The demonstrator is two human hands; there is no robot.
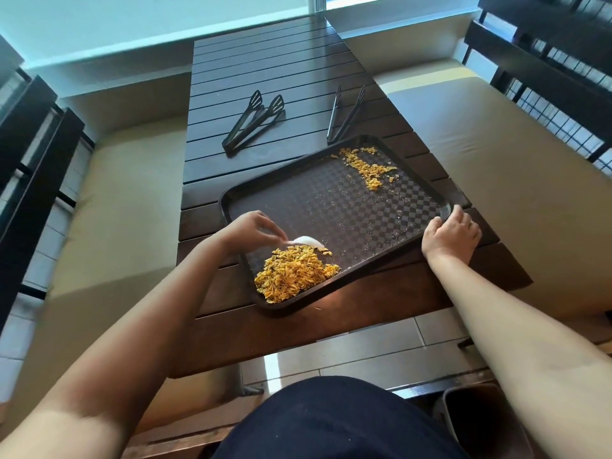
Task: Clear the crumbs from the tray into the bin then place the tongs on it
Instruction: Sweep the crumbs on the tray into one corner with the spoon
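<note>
The person's dark-clad lap [331,422] fills the bottom of the view, with a dark bin [477,415] just to its right on the tiled floor. Beyond stretches the dark slatted table [275,74], flanked by beige cushioned benches [516,150]. A black checker-patterned tray [334,207] lies skewed on the table's near end, its near corner reaching the table edge. A large heap of yellow-orange crumbs [294,276] sits in the tray's near-left corner, and a smaller scatter [367,167] remains by the far edge (fine specks dot the middle between them). The left hand [248,228] hovers over the tray's left side, fingers pinching a small white tissue or cloth [306,241] that touches the far side of the heap; motion blur hides its exact form. The right hand [450,235] grips the tray's right rim, fingers curled over it. Two black tongs lie on the table beyond the tray: slotted-head tongs [253,122] to the left, slimmer tongs [346,115] to the right, their hinge end just beside the tray's far edge.
</note>
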